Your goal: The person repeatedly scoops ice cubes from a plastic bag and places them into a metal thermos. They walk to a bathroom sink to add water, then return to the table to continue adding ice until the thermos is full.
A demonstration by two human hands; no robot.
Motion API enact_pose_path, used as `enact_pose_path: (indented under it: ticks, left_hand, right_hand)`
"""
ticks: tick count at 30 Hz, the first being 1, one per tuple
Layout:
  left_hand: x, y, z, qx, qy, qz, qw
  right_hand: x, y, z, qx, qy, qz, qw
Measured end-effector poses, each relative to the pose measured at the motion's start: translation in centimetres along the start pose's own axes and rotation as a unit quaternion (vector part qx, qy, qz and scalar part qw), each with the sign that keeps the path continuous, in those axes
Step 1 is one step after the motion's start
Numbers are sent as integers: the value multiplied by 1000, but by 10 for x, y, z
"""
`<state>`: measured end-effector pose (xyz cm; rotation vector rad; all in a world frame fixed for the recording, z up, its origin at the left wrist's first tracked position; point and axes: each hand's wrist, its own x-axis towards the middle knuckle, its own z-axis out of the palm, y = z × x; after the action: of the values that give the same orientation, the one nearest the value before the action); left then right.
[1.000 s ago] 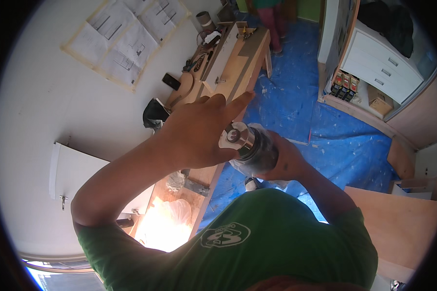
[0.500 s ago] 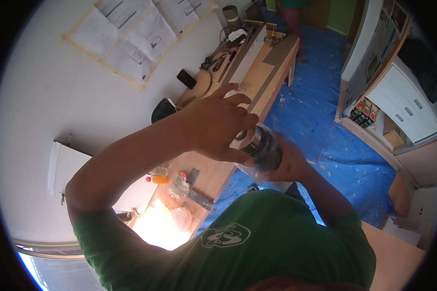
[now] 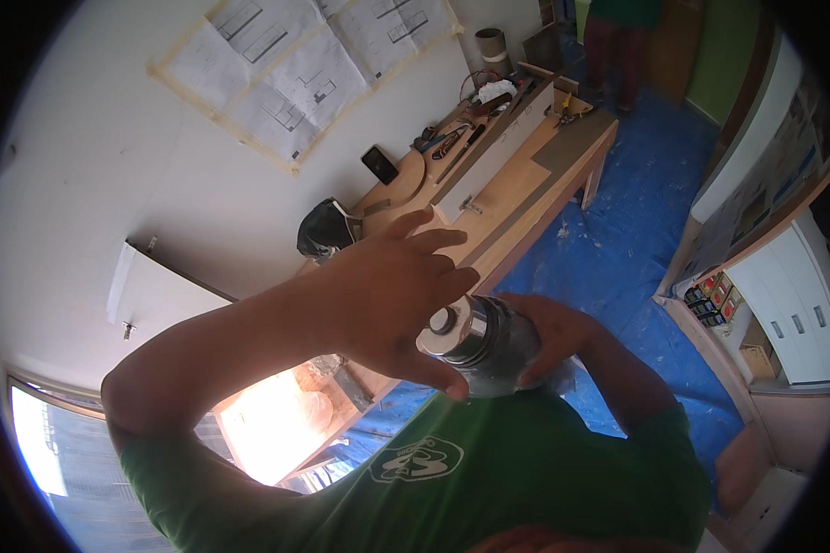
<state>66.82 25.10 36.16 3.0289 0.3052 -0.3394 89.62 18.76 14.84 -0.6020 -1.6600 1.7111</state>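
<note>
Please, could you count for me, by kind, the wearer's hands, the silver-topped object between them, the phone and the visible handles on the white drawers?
Left hand and right hand: 2
Silver-topped object: 1
Phone: 1
Drawer handles: 3
Total: 7

The container (image 3: 494, 343) is silver-topped — the shirt (image 3: 553, 470) green, the sheeting (image 3: 572, 241) blue

Free room between workbench (image 3: 507, 189) and drawers (image 3: 788, 290)
</note>
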Motion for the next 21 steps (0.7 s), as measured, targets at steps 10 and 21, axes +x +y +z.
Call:
enact_pose_path:
  ticks: [10, 21]
  left_hand:
    - [34, 18, 9, 38, 1, 81, 996]
    - [18, -3, 36, -87, -5, -68, 994]
  right_hand:
    - [-16, 0, -31, 2, -63, -10, 998]
    - [11, 21, -34, 8, -62, -6, 998]
